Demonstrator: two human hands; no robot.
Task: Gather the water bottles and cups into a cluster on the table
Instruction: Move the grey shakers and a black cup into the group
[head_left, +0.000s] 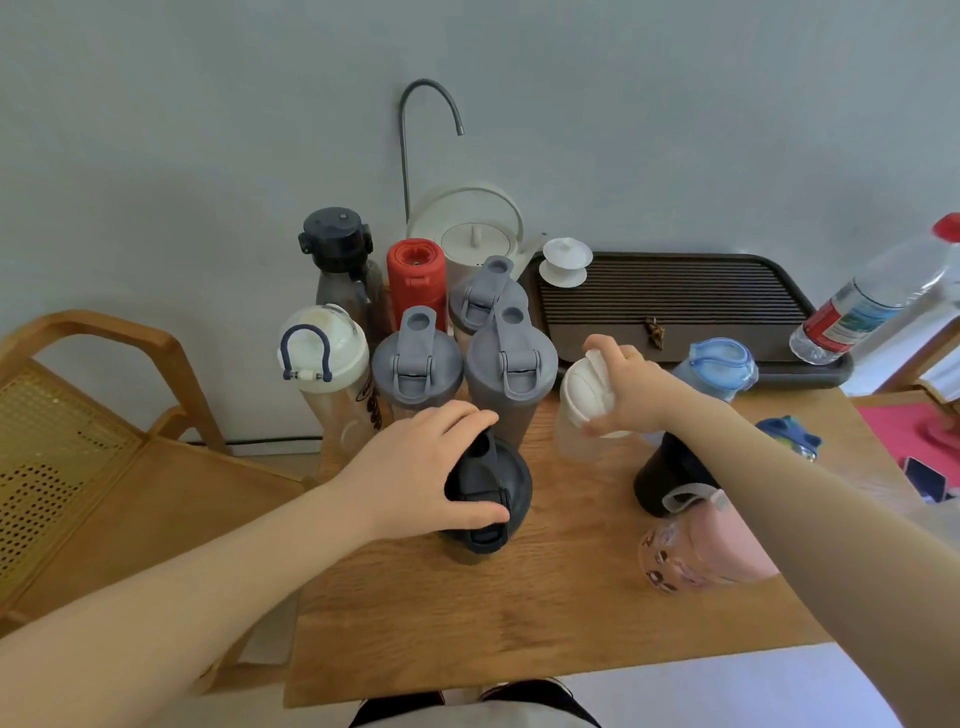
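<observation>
My left hand grips the lid of a black shaker bottle standing on the wooden table. My right hand grips the white lid of a clear shaker bottle just right of the cluster. The cluster at the back left holds three grey shakers, a red bottle, a tall black-capped bottle and a cream-lidded bottle. Under my right forearm stand a black cup and a pink bottle. A blue-lidded bottle and a small blue item sit further right.
A dark slatted tea tray fills the back right, with a white lidded cup and a clear plastic water bottle leaning at its right end. A white kettle and curved tap stand behind. A wooden chair is left.
</observation>
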